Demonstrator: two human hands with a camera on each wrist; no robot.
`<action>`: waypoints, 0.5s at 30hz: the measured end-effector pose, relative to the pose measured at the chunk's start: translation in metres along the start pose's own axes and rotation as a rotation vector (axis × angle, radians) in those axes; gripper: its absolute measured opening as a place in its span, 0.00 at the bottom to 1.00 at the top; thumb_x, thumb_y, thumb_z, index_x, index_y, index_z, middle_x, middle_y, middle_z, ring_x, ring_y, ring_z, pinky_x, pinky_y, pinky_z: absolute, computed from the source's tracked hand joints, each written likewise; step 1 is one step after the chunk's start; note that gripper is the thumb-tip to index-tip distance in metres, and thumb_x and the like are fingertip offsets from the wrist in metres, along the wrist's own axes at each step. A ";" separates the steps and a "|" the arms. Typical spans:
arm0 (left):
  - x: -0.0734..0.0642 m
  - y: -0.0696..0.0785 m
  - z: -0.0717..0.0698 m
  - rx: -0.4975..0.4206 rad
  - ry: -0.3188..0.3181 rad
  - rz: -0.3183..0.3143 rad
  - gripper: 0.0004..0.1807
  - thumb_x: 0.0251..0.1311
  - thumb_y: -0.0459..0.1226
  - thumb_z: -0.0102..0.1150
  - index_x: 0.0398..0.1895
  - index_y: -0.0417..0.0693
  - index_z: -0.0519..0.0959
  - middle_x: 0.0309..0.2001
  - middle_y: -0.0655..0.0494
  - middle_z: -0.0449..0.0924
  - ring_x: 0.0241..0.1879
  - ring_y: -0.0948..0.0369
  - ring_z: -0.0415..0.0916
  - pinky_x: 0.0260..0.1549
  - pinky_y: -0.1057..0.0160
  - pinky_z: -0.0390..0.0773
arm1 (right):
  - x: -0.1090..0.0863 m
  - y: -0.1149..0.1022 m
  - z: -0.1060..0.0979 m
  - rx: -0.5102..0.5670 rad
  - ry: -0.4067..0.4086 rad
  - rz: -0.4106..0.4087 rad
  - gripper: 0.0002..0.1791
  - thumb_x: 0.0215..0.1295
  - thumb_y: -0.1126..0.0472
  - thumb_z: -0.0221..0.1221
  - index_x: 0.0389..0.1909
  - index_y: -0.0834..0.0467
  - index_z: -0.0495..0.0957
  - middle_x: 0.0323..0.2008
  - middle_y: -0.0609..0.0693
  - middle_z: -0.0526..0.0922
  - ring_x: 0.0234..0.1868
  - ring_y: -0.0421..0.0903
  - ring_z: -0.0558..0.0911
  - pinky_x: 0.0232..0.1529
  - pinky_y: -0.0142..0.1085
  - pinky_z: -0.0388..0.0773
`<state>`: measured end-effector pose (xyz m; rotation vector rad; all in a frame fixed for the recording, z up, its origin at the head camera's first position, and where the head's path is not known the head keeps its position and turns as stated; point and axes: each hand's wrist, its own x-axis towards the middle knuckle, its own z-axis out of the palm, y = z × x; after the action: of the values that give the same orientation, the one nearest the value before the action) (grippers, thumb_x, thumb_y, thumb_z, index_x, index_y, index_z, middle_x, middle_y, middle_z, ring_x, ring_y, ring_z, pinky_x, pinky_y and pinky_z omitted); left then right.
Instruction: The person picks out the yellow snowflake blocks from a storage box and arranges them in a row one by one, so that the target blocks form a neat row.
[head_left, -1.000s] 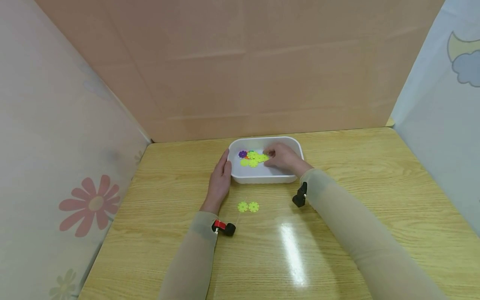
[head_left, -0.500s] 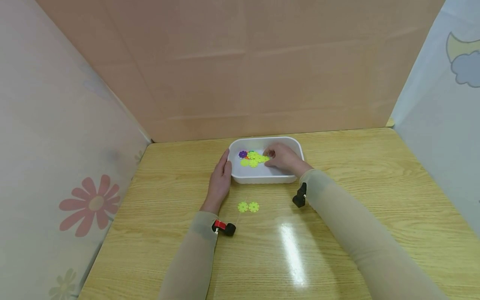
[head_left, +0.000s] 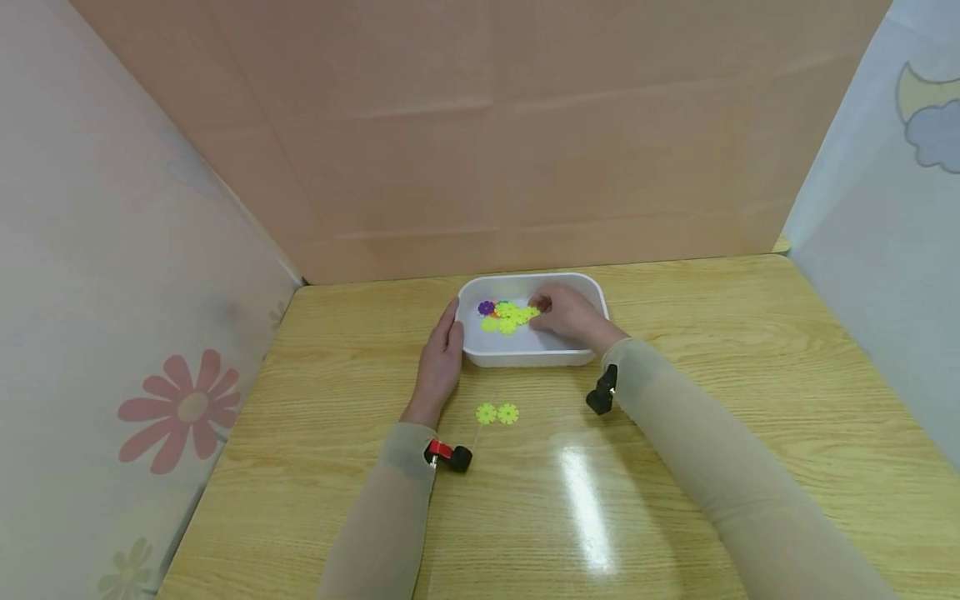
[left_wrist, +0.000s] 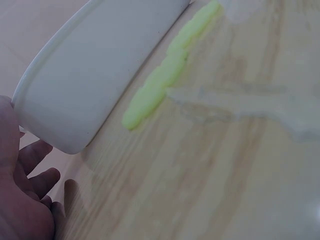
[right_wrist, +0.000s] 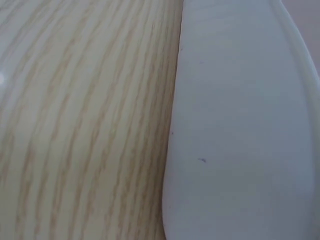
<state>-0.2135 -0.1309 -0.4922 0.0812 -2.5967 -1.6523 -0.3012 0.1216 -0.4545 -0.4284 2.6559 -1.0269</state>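
Note:
In the head view, my right hand (head_left: 564, 313) reaches into a white plastic tray (head_left: 528, 359). Its thumb and forefinger pinch a yellow snowflake disc (head_left: 533, 312) at the right side of a small pile. Several more yellow snowflake discs (head_left: 507, 326) lie in the tray, with a purple snowflake disc (head_left: 486, 308) at their left and bits of orange and green partly covered. My left hand (head_left: 438, 364) rests against the tray's outer left wall, fingers extended along it; the left wrist view shows some fingers (left_wrist: 46, 181) beside the tray's end (left_wrist: 95, 75). The right wrist view shows no hand.
Two yellow snowflake discs (head_left: 497, 414) lie side by side on the wooden table (head_left: 337, 500), between me and the tray. An orange-brown backdrop (head_left: 480, 133) stands behind the table. Printed panels (head_left: 67, 250) flank it left and right.
The yellow snowflake disc at my right fingertips has shifted slightly up and tilted, and the right hand has moved a touch. The left hand and the tray hold their place.

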 end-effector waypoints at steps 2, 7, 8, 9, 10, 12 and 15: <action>0.000 0.000 0.000 -0.003 0.000 0.007 0.31 0.90 0.54 0.36 0.91 0.70 0.56 0.87 0.67 0.57 0.86 0.58 0.51 0.84 0.49 0.56 | 0.000 0.000 0.000 0.005 0.008 0.004 0.19 0.74 0.63 0.70 0.61 0.65 0.84 0.54 0.60 0.85 0.57 0.56 0.80 0.66 0.51 0.79; -0.001 0.000 0.000 -0.005 0.001 0.005 0.30 0.90 0.54 0.36 0.90 0.73 0.56 0.87 0.67 0.57 0.86 0.59 0.51 0.84 0.50 0.56 | -0.002 -0.001 -0.002 0.005 0.016 0.007 0.20 0.76 0.62 0.69 0.64 0.65 0.83 0.56 0.60 0.85 0.59 0.56 0.81 0.67 0.51 0.79; -0.001 0.000 0.000 -0.006 0.000 0.004 0.30 0.90 0.55 0.36 0.90 0.73 0.56 0.87 0.67 0.57 0.86 0.59 0.51 0.84 0.50 0.56 | -0.002 -0.002 -0.003 0.003 0.018 0.004 0.21 0.76 0.61 0.69 0.64 0.65 0.83 0.56 0.59 0.85 0.59 0.56 0.81 0.67 0.51 0.79; -0.002 0.000 0.000 -0.005 -0.001 0.003 0.30 0.90 0.55 0.36 0.90 0.73 0.56 0.87 0.67 0.57 0.86 0.59 0.51 0.84 0.50 0.55 | -0.003 -0.002 -0.004 0.009 0.020 0.003 0.21 0.76 0.61 0.69 0.65 0.65 0.83 0.56 0.59 0.85 0.59 0.56 0.81 0.67 0.51 0.79; -0.001 0.000 0.000 -0.005 0.000 0.004 0.30 0.90 0.55 0.36 0.90 0.73 0.56 0.87 0.67 0.57 0.86 0.59 0.51 0.84 0.50 0.56 | -0.003 -0.003 -0.005 0.009 0.023 -0.003 0.21 0.77 0.61 0.69 0.65 0.65 0.83 0.57 0.59 0.85 0.59 0.56 0.82 0.67 0.52 0.80; -0.001 0.000 0.000 -0.005 0.001 0.004 0.31 0.90 0.55 0.36 0.90 0.73 0.56 0.87 0.67 0.57 0.86 0.59 0.51 0.84 0.50 0.56 | -0.004 -0.005 -0.007 0.009 0.028 -0.013 0.21 0.77 0.61 0.68 0.65 0.65 0.83 0.57 0.60 0.86 0.59 0.56 0.82 0.66 0.52 0.80; -0.001 0.001 0.000 -0.005 0.005 0.001 0.30 0.90 0.54 0.37 0.90 0.72 0.56 0.87 0.67 0.57 0.86 0.59 0.52 0.84 0.50 0.56 | -0.004 -0.008 -0.009 0.003 0.035 -0.022 0.21 0.78 0.59 0.68 0.66 0.64 0.83 0.58 0.59 0.86 0.59 0.56 0.82 0.65 0.51 0.80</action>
<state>-0.2127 -0.1306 -0.4913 0.0829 -2.5880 -1.6566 -0.2989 0.1231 -0.4423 -0.4443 2.6859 -1.0542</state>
